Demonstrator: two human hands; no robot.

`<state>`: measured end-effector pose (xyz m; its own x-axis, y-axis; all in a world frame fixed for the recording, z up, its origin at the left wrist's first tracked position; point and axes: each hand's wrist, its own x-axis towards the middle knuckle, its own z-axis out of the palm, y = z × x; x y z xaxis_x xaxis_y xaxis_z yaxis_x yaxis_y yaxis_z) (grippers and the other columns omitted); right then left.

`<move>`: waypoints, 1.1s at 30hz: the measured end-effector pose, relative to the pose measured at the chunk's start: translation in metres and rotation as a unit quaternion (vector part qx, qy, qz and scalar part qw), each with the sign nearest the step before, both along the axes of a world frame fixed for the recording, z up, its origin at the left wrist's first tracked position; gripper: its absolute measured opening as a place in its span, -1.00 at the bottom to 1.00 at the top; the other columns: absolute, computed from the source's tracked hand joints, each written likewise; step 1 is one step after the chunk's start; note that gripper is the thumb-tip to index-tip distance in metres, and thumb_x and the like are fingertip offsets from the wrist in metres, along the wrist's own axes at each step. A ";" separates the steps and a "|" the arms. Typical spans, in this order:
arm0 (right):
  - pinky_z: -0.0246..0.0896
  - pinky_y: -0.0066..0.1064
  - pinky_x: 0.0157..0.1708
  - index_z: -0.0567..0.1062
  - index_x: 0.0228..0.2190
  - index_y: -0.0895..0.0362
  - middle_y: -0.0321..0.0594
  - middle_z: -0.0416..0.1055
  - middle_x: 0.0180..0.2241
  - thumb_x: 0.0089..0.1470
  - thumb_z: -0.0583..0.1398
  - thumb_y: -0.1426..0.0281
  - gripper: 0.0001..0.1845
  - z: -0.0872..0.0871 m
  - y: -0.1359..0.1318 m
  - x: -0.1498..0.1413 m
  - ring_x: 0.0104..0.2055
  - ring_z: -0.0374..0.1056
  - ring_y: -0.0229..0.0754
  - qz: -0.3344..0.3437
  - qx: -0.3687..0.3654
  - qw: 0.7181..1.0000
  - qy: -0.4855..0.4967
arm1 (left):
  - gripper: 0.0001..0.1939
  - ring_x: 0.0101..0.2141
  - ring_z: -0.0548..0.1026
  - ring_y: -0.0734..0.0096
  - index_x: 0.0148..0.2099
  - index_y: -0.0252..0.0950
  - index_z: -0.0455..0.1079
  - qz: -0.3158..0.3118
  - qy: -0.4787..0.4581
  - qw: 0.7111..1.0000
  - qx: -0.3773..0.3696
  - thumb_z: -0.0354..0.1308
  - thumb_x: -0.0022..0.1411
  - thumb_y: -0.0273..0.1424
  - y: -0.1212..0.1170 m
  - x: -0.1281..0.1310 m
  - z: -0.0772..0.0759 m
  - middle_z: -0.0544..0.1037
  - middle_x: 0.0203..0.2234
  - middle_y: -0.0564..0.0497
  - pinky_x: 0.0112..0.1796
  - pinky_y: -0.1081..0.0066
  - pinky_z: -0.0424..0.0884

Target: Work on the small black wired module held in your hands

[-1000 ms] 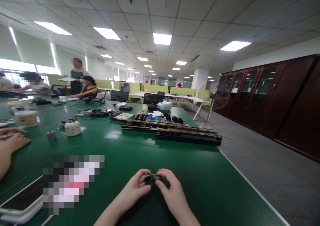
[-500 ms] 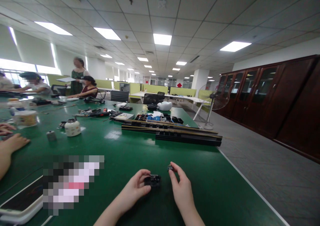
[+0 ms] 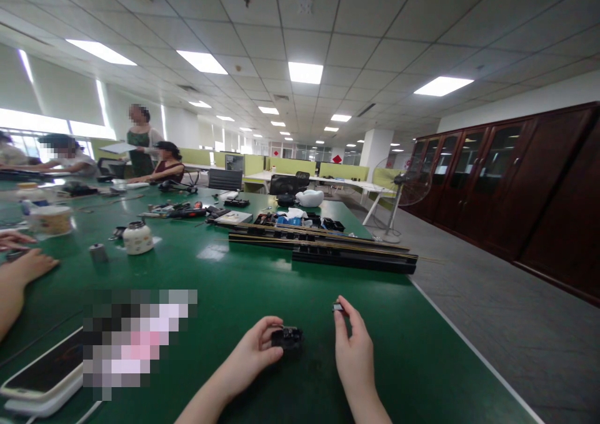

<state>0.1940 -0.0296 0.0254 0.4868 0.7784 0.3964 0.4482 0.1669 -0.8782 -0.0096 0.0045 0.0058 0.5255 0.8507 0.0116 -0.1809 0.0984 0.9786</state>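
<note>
Low over the green table (image 3: 300, 386), my left hand (image 3: 255, 352) grips a small black plastic housing (image 3: 288, 338) between thumb and fingers. Its upper side shows recesses and some shiny parts; finer detail is too small to make out. To the right and slightly farther off, my right hand (image 3: 354, 343) pinches a small dark block with a pale grey face (image 3: 337, 307) between thumb and fingertips. The two pieces are apart, with green tabletop between them.
Long black rails with thin brass-coloured rods (image 3: 354, 261) lie across the table ahead. A phone (image 3: 44, 364), a pale jar (image 3: 138, 238) and a grey cylinder (image 3: 98, 253) are on the left. Another person's hands (image 3: 30, 264) rest at the left edge. A fan (image 3: 398, 180) stands beyond the table.
My right hand has moved right and slightly away from me with the small block, widening the distance to the housing. My left hand has stayed nearly in place.
</note>
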 end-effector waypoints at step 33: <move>0.24 -0.26 -0.06 0.52 -0.30 0.06 -0.20 0.50 -0.26 -0.08 0.20 0.28 -0.75 0.007 -0.009 -0.027 -0.14 0.39 -0.07 0.187 -0.062 0.980 -0.020 | -0.46 -0.09 0.42 0.17 -0.13 -0.21 0.23 0.003 0.000 1.000 0.001 0.36 -0.17 -0.28 -0.002 0.002 0.005 0.50 -0.19 -0.06 -0.08 0.25 0.24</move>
